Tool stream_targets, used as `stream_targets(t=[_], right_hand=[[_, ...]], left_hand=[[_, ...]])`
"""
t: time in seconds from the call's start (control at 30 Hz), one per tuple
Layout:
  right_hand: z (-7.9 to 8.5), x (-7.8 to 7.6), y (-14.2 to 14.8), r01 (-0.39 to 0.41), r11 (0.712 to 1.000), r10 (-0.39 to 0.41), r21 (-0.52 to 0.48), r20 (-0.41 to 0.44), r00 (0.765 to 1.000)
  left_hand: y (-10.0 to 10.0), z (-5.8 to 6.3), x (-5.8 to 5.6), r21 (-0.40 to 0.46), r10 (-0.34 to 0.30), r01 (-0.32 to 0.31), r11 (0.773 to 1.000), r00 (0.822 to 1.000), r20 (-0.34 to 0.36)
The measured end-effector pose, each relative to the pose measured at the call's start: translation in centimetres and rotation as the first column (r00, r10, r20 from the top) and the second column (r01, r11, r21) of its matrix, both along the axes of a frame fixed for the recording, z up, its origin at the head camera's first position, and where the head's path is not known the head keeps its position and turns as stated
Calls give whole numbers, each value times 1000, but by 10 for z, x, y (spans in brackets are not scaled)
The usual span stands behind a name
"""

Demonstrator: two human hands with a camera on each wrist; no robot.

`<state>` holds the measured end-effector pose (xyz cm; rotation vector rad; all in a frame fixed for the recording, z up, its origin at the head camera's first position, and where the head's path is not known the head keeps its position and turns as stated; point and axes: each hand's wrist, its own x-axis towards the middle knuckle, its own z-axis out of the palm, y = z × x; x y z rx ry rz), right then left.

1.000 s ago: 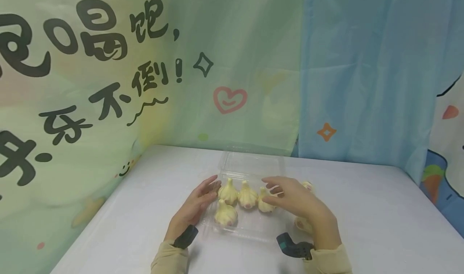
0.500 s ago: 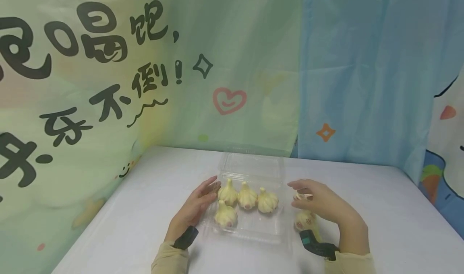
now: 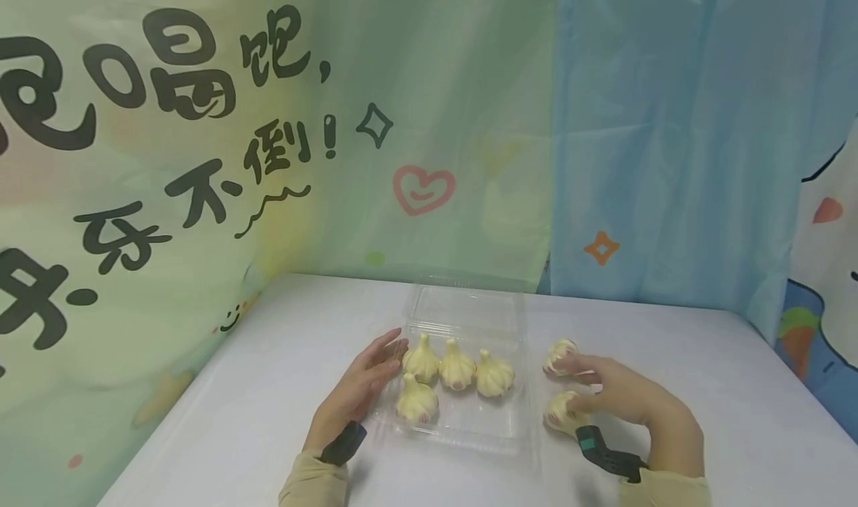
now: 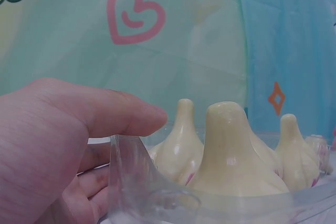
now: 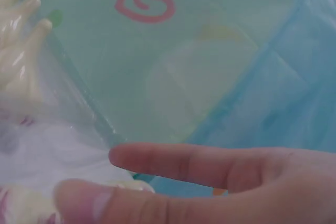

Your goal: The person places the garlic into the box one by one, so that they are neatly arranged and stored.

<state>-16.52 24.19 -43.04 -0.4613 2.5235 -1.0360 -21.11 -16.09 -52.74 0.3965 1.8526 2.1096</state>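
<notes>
A clear plastic container point(image 3: 469, 421) lies with its lid point(image 3: 465, 306) folded back, several garlic bulbs point(image 3: 457, 365) inside. My left hand point(image 3: 358, 380) rests against the container's left side; its thumb point(image 4: 126, 113) reaches over the corner of the rim, while the other fingers lie outside the wall. To the right of the container, two more garlic bulbs sit on the table: a far bulb point(image 3: 558, 354) and a near bulb point(image 3: 558, 412). Over these two hovers my right hand point(image 3: 626, 391), thumb and fingers apart, fingertips overlapping the far bulb and thumb overlapping the near one.
The white table point(image 3: 248, 418) runs back to a green printed curtain point(image 3: 482, 217) and a blue curtain point(image 3: 670, 194). Inside the container, the bulbs fill the back row and the front left corner. A dark camera mount point(image 3: 606, 451) sits at my right wrist.
My right hand has moved right, away from the bulb at the container's right, and lowered over the two bulbs on the table. The left hand has stayed in place.
</notes>
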Motion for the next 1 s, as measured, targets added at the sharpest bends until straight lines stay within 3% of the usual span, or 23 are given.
stream_targets(t=[0.73,1.0], right_hand=[[-16,-5,4,-53,998,55,-21,83,995],[-19,-7,5,-89,996,90,-30,40,995]], left_hand=[[-2,-3,-2,-7,-7,7,1000,1000,-15],[-1,-3,-2,2,-3,3,1000,1000,-10]])
